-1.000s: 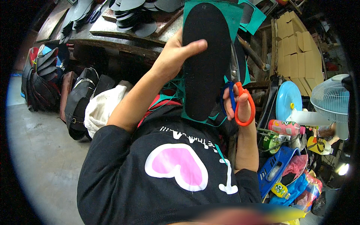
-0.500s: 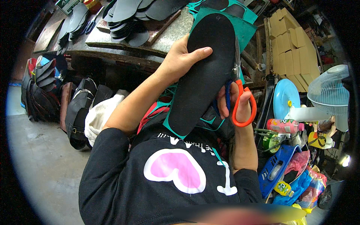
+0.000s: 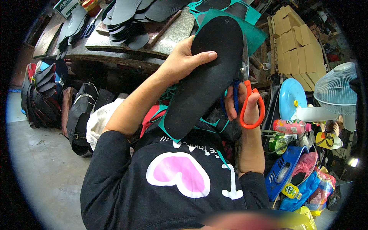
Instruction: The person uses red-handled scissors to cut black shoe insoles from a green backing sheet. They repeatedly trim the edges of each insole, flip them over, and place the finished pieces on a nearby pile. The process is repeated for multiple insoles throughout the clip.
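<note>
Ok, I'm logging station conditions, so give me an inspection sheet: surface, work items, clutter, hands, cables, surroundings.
Surface: workbench, upper left, bearing stacked grey insole-shaped pieces.
Work items: black insole-shaped piece with teal sheet beyond its edges; scissors along its right edge, handles orange and blue.
Clutter: pink bottle and blue plastic container at right, bags beside them.
Hands: left hand grips the piece, thumb on top; right hand holds the scissors' handles.
Cables: nothing seen for certain.
Surroundings: fan and cardboard boxes at right, grey floor at left.
</note>
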Motion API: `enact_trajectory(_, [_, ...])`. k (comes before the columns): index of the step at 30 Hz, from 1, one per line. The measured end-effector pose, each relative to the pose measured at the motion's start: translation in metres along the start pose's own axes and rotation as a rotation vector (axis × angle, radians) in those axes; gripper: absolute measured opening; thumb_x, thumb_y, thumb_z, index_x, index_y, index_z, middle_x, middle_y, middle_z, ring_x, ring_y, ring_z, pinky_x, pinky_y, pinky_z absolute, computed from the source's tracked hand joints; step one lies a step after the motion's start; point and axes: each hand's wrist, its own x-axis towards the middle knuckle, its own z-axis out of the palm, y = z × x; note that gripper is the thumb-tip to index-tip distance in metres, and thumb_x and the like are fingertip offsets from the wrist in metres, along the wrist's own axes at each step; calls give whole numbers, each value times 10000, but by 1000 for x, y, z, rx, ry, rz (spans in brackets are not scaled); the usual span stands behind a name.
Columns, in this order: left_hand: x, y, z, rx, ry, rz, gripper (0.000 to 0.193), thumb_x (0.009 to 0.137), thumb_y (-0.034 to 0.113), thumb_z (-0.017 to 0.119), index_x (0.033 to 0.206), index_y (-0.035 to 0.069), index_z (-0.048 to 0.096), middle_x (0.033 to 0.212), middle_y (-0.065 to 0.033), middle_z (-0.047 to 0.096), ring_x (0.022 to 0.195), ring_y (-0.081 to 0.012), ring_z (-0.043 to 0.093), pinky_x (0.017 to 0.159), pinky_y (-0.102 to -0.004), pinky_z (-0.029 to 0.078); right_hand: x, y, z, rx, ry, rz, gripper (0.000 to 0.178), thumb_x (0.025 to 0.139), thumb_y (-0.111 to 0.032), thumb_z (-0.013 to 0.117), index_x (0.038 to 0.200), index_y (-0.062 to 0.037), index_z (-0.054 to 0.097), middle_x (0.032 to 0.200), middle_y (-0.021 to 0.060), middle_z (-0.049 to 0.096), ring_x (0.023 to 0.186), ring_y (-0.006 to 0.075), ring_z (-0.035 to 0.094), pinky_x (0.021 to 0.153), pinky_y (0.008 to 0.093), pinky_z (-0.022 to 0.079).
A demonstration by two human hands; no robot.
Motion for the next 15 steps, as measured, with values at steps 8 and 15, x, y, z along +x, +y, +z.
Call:
enact_trajectory(8, [1,0,-9,69,-148,-27,407,834,225,707,1114,-24,549,942,-63,649,809,-98,611,694,-244,517,2,6,3,-39,31,-85,954,684,-895,212,956,-19,477,478,-12,437,392,90,413,405,185,354])
enact_trajectory(15, [0,1,-18,153,-256,-103,425,825,181,705,1159,-20,536,993,-49,637,873,-107,594,770,-255,496,-3,7,0,-31,52,-62,962,679,-899,214,942,-12,475,496,0,451,414,94,425,422,184,349])
